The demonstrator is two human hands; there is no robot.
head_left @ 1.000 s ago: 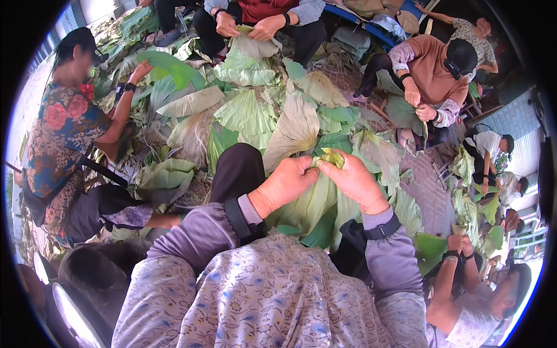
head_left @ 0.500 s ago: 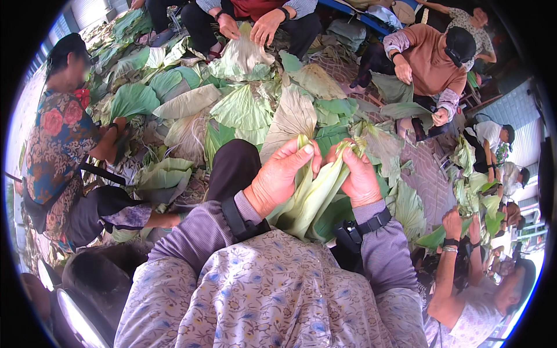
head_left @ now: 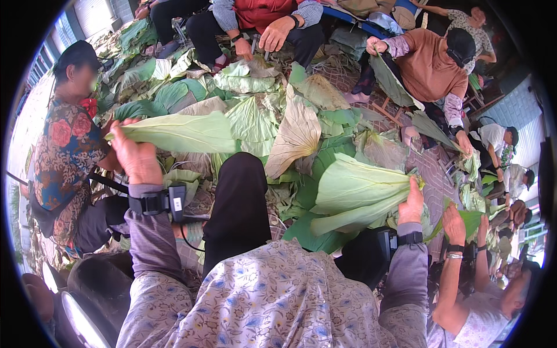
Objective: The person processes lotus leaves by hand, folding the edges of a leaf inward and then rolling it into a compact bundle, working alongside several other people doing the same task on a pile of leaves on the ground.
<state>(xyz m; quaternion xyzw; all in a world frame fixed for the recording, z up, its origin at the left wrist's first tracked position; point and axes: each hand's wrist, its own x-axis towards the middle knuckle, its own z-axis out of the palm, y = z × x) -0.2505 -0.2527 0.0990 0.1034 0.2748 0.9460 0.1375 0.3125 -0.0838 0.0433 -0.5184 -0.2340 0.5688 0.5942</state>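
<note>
My left hand (head_left: 139, 161), raised at the left, grips the narrow end of a pale green lotus leaf piece (head_left: 188, 132), which points to the right. At the right, my right hand (head_left: 412, 202) is closed on the gathered end of a larger lotus leaf piece (head_left: 362, 187). That piece fans out toward the middle in folded layers. Its gathered end shows just above my right thumb. A wide gap separates the two pieces, with my dark-clad knee (head_left: 239, 191) between them. The fingertips of both hands are partly hidden.
Green and browned lotus leaves (head_left: 249, 119) cover much of the brick floor. Co-workers sit close on both sides, including a person in a flowered top (head_left: 67, 139) near my left hand and one in a brown top (head_left: 429, 64). Another person's raised hand (head_left: 454, 225) is beside my right wrist.
My hands, earlier together on bunched lotus leaf in the middle, have moved far apart, each with a separate piece. At the upper right, the co-worker's hands have also spread apart with leaves.
</note>
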